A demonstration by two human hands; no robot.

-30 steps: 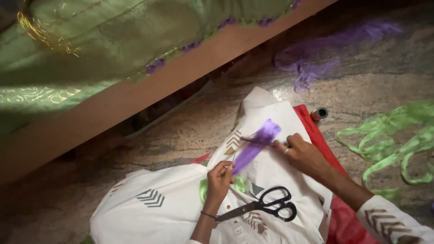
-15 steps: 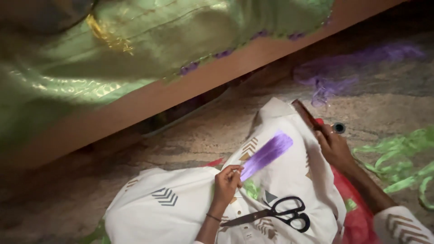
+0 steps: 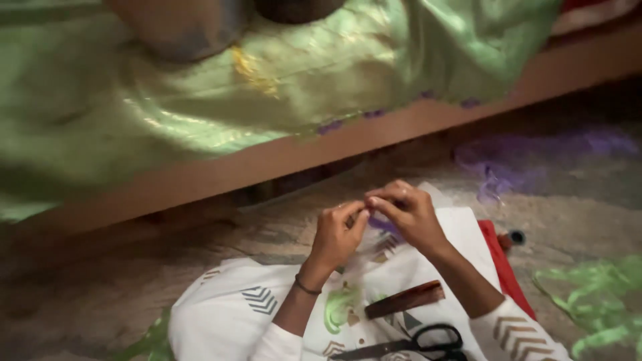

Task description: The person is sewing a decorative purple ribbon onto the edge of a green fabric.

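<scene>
Just right of frame centre: left hand [image 3: 336,235] and right hand [image 3: 408,212] pinched narrowly together on purple cloth strip [image 3: 383,224]; probably light, limp, fray-prone, best gripped at edge.

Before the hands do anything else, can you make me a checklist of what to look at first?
1. Left hand and right hand meet fingertip to fingertip: ok.
2. Purple strip pinched between them: mostly hidden, cannot tell.
3. Scissors lying on the white cloth, away from both hands: ok.
4. Brown comb-like piece lying flat, untouched: ok.
5. Picture sharp enough to see the fingers: blurred, not ok.
</scene>
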